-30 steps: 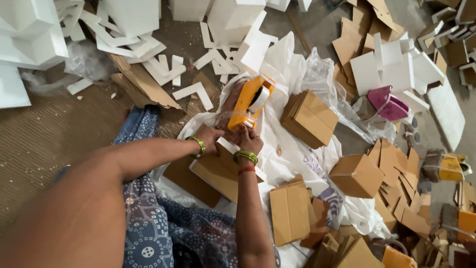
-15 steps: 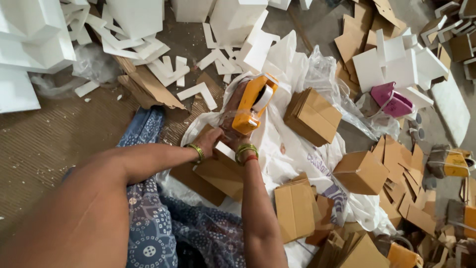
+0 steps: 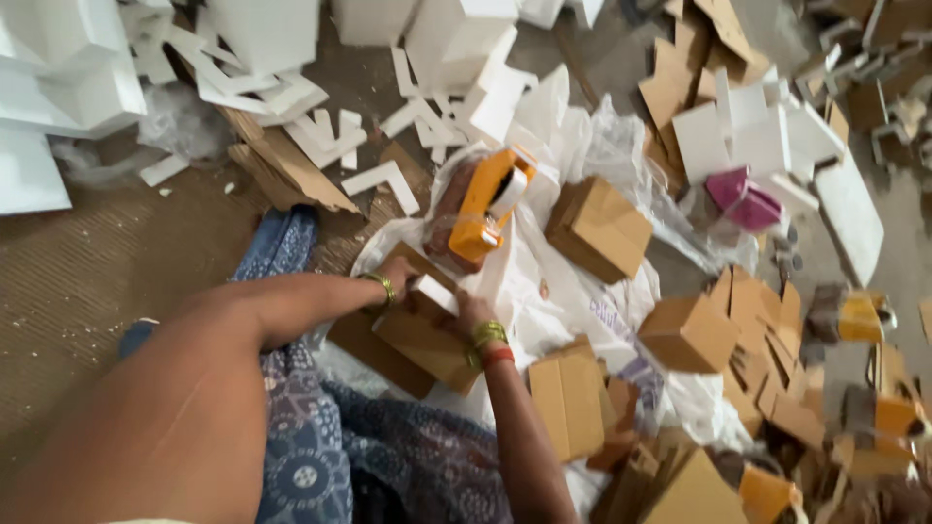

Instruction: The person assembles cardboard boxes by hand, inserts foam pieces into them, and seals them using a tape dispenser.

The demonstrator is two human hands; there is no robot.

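Fingers of both hands, left hand [image 3: 396, 277] and right hand [image 3: 468, 312], grip the cardboard box [image 3: 427, 340]; firm, even pressure likely keeps its flaps square.

- White foam pieces [image 3: 291, 92] lie scattered on the floor, up and left of the hands.
- A closed brown carton [image 3: 599, 228] sits on the white plastic sheet [image 3: 563, 291], up and right of the hands.
- Another small carton [image 3: 687, 333] rests to the right of them.
- An upright carton [image 3: 567, 401] stands just below and right.
- A pink object [image 3: 744, 201] lies farther right, among white slabs.
- Flattened cardboard blanks [image 3: 767, 335] pile up at far right.
- Blue patterned cloth [image 3: 388, 466] spreads below the hands.
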